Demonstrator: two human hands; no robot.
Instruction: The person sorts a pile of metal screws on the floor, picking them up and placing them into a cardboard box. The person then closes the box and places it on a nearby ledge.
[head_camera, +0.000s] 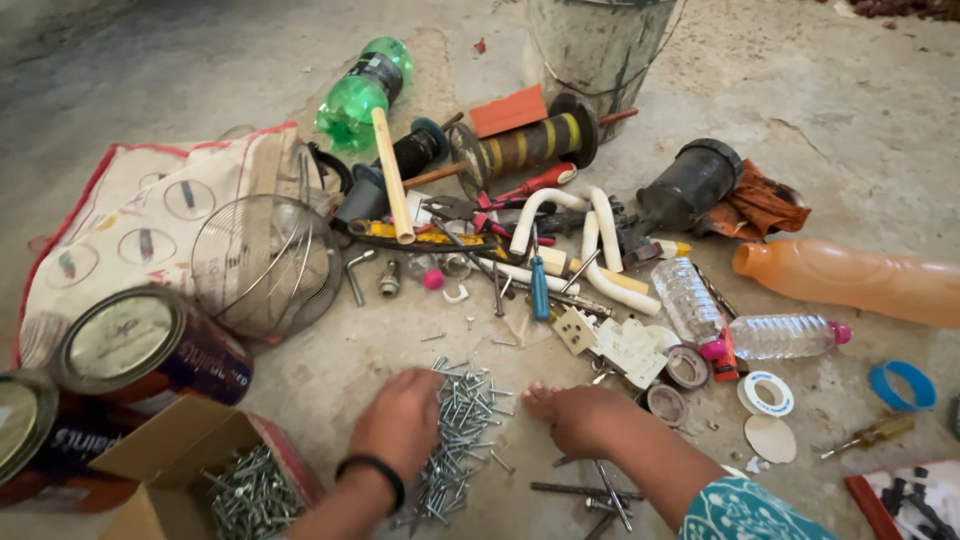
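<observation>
A heap of small silver nails (462, 420) lies on the concrete floor. My left hand (402, 418), with a black band at the wrist, rests on the left side of the heap, fingers curled down into the nails. My right hand (572, 412) lies just right of the heap, fingers bent toward it; whether it holds a nail is hidden. A cardboard box (190, 465) partly filled with nails stands at the lower left, close to my left forearm. Several long dark nails (590, 492) lie under my right forearm.
Two paint tins (150, 345) lie at the left beside a wire fan guard (265, 262) and a cloth bag. Behind the heap: white pipe bends (590, 235), a blue screwdriver (539, 285), plastic bottles (785, 335), an orange bottle (850, 280), tape rolls (767, 392), a metal bucket (595, 45).
</observation>
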